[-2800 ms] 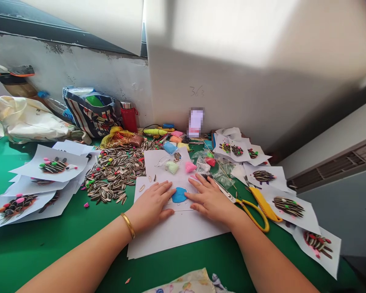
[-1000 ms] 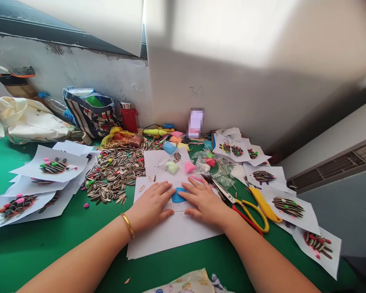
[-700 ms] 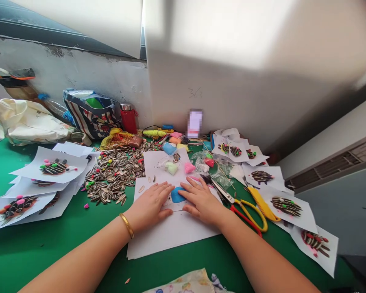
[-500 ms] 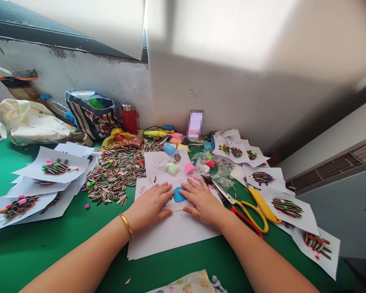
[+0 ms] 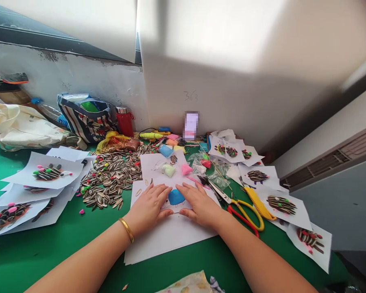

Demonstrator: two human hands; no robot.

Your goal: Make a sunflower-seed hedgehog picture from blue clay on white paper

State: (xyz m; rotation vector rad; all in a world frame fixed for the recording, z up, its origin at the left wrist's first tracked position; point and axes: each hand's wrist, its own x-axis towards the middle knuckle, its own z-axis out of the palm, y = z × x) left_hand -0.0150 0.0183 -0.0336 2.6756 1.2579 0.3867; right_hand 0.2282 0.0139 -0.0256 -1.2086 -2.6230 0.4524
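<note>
Both hands are down on the white paper [image 5: 161, 240], and right between them sits the flat blue patch [image 5: 176, 197], rounded, with little drawn feet showing just under its lower edge. The left hand [image 5: 149, 205] lies palm down, fingers extended, thumb spread away, gripping nothing; its fingertips are at the patch's left side. The right hand [image 5: 199, 203] mirrors it, fingers loosely spread and holding nothing, tips at the upper right rim; whether they actually press the blue I can't tell from here. The thumbs point at each other below the patch, a narrow gap between their tips.

Room is tightest on the right: scissors [image 5: 232, 200] lie with their blades towards the paper's right edge, and a red handle [image 5: 243, 221] runs close alongside the right forearm. Further out, picture cards [image 5: 282, 205] line that side of the bench [image 5: 79, 240]. Over on the left, a seed heap [image 5: 108, 179] comes up near the paper's edge, and below it green surface stretches to the left forearm. Beyond the fingers, pale green clay [image 5: 168, 170] and a pink lump [image 5: 186, 169] close off the far side. At the near edge, patterned cloth [image 5: 189, 283] pokes into view, well apart from the paper.
</note>
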